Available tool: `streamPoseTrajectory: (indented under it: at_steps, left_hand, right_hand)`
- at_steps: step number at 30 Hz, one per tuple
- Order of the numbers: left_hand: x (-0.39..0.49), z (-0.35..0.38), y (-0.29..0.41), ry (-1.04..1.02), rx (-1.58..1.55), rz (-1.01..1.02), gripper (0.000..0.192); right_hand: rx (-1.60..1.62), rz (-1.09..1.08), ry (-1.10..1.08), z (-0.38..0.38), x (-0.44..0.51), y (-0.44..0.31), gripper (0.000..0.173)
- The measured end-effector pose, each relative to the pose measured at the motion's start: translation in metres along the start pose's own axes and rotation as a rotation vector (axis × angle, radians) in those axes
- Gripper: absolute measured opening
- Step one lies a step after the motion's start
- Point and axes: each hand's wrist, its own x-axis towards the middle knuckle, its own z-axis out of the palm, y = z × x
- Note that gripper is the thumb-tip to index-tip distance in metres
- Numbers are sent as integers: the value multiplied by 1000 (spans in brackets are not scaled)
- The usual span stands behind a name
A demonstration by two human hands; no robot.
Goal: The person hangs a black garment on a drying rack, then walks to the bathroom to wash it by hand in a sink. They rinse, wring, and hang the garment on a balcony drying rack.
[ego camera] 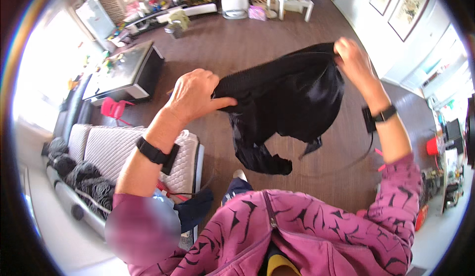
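A black garment (293, 97), apparently trousers, hangs in the air between my two hands, its top edge pulled fairly straight. My left hand (196, 94) grips the left end of that edge, thumb pointing right across the cloth. Higher up, at the right end, my right hand (349, 55) is closed on the same edge. Lower parts of the cloth dangle, one ending in a bunched cuff. Black straps with small devices are on both wrists.
A sofa with a quilted cover (122, 146) is at the left, dark clothing (195, 209) at its near end. Beyond it are a pink child's chair (113, 109) and a low table (122, 75). A white stool (295, 3) stands far off; a cluttered desk (451, 179) is at right.
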Motion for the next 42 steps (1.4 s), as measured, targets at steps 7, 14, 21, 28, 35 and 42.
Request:
streamPoseTrajectory:
  at_steps: [7,14,21,28,35,42]
  left_hand:
    - [115,66,-107,240,163,210,45]
    - [237,153,-145,244,212,143,23]
    - [356,247,-259,433,-131,78,25]
    - [430,318,-356,331,161,21,32]
    - [532,360,-475,482,215,-162,21]
    - [564,320,-652,564,181,-165,23]
  right_hand:
    - [-231,-118,224,39,100,101,20]
    - [-344,22,79,116,109,161,20]
    - [216,243,192,256,190,228,23]
    - [-84,68,212,388,269,276,39]
    - [-126,-100,259,484,453,344,27]
    - [-156,-51,226,449,639,289,33]
